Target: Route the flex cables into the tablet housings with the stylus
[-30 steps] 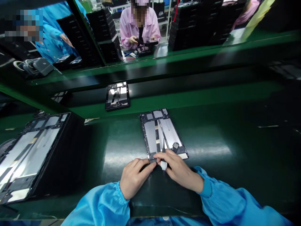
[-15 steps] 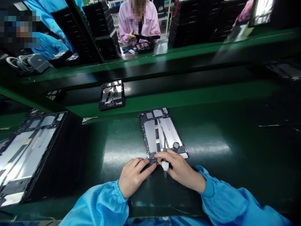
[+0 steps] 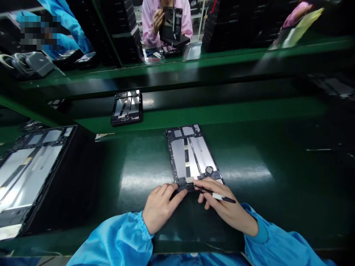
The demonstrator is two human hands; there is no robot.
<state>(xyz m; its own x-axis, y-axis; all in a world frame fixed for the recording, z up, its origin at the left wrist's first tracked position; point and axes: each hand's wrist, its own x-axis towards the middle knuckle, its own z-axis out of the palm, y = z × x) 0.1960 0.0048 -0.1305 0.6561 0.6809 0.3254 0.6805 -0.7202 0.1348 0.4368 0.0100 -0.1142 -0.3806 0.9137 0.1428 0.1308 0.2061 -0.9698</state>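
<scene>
An opened tablet [image 3: 203, 149] lies on the green bench, its silver inside, dark flat cable and black frame showing. My left hand [image 3: 161, 207] grips its near left corner, with thumb and fingers pressed at the edge. In my right hand [image 3: 222, 201] is a slim dark tool with a white band [image 3: 217, 196], possibly tweezers. Its tip points left at the tablet's near end, partly hidden by the fingers. By the right fingers, a small black square part [image 3: 209, 170] sits on the tablet.
On the left, a tall black stack carries another opened tablet [image 3: 34, 166]. A further opened tablet [image 3: 127, 106] lies on the dark strip beyond. Across the bench, a person in pink [image 3: 149, 27] holds up a dark panel. Black tray stacks [image 3: 227, 27] stand behind the far ledge.
The slim tool has swung from pointing away from me to pointing left across the tablet's near end. My right hand has shifted slightly right. The person opposite has raised the dark panel upright.
</scene>
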